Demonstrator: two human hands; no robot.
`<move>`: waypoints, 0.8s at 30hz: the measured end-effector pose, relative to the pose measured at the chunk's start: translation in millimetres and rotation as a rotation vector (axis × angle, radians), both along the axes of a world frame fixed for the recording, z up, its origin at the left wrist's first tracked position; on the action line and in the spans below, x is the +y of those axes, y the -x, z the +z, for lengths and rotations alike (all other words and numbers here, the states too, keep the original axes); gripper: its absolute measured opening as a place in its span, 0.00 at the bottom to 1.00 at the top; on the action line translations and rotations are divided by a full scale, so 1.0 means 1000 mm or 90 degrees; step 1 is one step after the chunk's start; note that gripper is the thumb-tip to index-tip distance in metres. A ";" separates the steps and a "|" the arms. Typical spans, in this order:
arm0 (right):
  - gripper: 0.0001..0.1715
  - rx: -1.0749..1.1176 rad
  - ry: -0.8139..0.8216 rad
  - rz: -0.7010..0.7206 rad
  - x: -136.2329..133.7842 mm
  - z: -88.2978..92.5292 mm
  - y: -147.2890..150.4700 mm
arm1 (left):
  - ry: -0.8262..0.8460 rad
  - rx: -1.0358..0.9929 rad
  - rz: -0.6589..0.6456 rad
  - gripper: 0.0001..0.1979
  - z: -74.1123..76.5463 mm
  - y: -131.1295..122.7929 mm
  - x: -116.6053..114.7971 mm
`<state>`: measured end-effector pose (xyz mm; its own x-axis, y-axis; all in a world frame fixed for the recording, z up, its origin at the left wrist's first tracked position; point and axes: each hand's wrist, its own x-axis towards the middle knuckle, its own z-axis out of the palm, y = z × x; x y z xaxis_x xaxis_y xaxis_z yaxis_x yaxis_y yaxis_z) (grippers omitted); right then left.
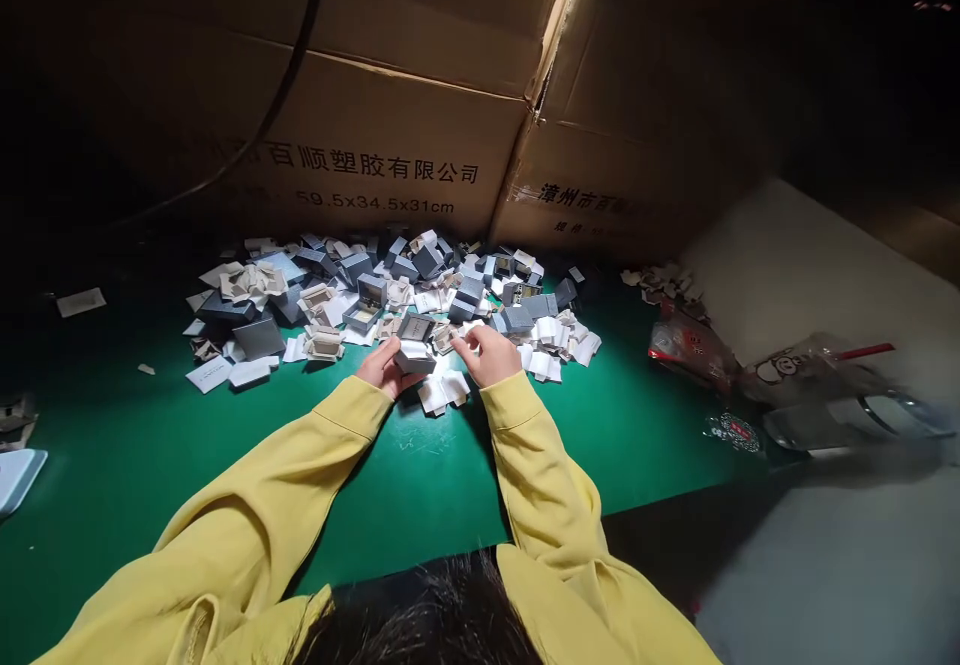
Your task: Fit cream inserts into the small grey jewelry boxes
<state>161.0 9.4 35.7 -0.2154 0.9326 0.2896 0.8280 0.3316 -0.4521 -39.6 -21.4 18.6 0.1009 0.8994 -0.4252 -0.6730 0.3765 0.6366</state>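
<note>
1. A small grey box (415, 358), its lid raised, is grasped by the left hand (381, 365); it is held over the green tabletop (420, 490), just in front of the pile of small boxes (471, 290).
2. The fingers of the right hand (491, 355) are bent and brought near the box's right side, beside a beige insert (442, 338); whether anything is pinched there cannot be told.
3. White folded papers (444, 392) are seen just below the held box, between the two hands.
4. The back of the work area is bounded by large cartons (390, 115), by which the pile is closely backed; sideways, both hands are flanked by the pile's front edge.
5. Between the yellow sleeves (247, 505), and down to the near table edge, a broad stretch of green is exposed as room for movement.
6. On the left, a wide green strip is bordered by a pale blue object (19, 480), cut off by the frame.
7. On the right, green is shown as far as a red packet (694, 345) and a clear bottle (825, 423).
</note>
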 end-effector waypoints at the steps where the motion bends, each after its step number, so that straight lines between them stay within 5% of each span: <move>1: 0.21 -0.044 0.045 0.009 -0.003 0.003 -0.002 | 0.031 -0.016 0.022 0.12 0.003 0.001 0.002; 5: 0.24 -0.200 0.152 0.099 -0.015 0.004 0.001 | 0.103 -0.057 0.072 0.16 0.016 0.002 0.006; 10: 0.08 -0.239 0.124 0.162 -0.016 0.001 0.011 | 0.102 -0.064 0.059 0.20 0.023 -0.001 0.003; 13: 0.11 -0.228 0.078 0.204 -0.012 0.006 0.010 | 0.091 -0.071 0.068 0.22 0.027 -0.001 0.002; 18: 0.05 -0.157 -0.024 0.028 -0.009 0.016 0.006 | 0.086 -0.081 0.070 0.23 0.027 -0.001 0.002; 24: 0.22 -0.128 0.017 -0.075 -0.007 0.011 -0.002 | 0.068 -0.111 0.042 0.24 0.013 0.005 0.005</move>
